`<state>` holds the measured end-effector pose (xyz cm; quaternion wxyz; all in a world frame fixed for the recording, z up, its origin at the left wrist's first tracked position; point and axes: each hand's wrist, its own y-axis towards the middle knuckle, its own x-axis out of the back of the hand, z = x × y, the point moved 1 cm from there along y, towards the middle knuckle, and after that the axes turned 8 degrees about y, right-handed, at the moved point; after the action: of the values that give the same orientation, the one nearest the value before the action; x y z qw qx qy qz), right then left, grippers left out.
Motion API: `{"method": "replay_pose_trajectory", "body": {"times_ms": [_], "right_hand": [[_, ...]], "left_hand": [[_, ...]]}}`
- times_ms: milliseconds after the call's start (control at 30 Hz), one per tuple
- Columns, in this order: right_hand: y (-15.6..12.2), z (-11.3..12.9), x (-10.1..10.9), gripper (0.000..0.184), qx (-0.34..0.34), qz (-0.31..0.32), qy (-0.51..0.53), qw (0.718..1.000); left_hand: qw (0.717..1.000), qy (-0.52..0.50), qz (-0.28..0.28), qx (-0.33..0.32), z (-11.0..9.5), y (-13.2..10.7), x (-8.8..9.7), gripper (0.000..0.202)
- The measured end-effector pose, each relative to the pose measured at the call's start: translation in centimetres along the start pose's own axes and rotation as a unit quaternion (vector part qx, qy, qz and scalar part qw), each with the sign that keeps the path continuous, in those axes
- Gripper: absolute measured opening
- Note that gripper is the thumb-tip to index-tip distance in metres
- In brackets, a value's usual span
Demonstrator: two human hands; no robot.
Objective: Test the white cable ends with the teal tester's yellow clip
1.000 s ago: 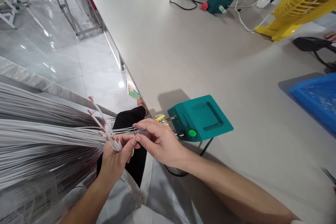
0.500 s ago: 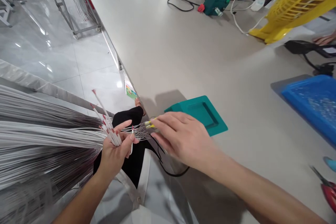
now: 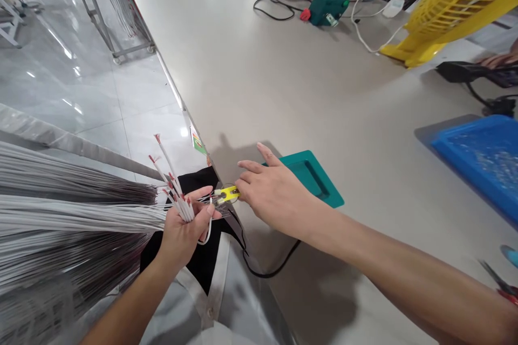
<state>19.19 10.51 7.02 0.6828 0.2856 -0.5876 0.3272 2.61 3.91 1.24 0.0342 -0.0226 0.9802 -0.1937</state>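
Observation:
My left hand (image 3: 183, 230) is closed around a bunch of thin white wires with red tips (image 3: 172, 183), which fan out from a large bundle of white wires (image 3: 73, 215) at the left. One white wire loops below my fingers. My right hand (image 3: 272, 192) lies over the near end of a teal box-shaped device (image 3: 314, 176) at the table's edge, index finger stretched out, other fingers curled by a yellow clip (image 3: 227, 192) at the device's front. A black cord (image 3: 267, 269) hangs from the device.
The grey table (image 3: 324, 97) carries a blue tray (image 3: 481, 161) at right, a yellow plastic basket (image 3: 457, 11), a second teal device (image 3: 326, 8) with cables at the back, and red-handled scissors (image 3: 502, 285) at the right edge. Another person's hand (image 3: 499, 59) shows far right. Metal racks stand on the tiled floor.
My right hand left the wire tips in my left hand and moved onto the teal device, now at its yellow clip. The left hand keeps its hold on the wires.

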Motion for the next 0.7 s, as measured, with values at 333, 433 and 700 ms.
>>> {"method": "replay_pose_trajectory", "body": {"times_ms": [333, 433, 700], "right_hand": [[-0.36, -0.63, -1.06, 0.027, 0.003, -0.091, 0.111, 0.99], [-0.27, -0.51, -0.84, 0.02, -0.004, -0.059, 0.063, 0.996], [-0.21, -0.21, -0.48, 0.023, -0.025, -0.004, 0.0, 1.0]], "left_hand": [[1.0, -0.001, -0.009, 0.001, 0.32, 0.1, -0.74, 0.048], [1.0, 0.012, -0.006, 0.005, 0.34, 0.16, -0.73, 0.049], [1.0, 0.019, -0.02, -0.012, 0.32, -0.03, -0.65, 0.036]]}}
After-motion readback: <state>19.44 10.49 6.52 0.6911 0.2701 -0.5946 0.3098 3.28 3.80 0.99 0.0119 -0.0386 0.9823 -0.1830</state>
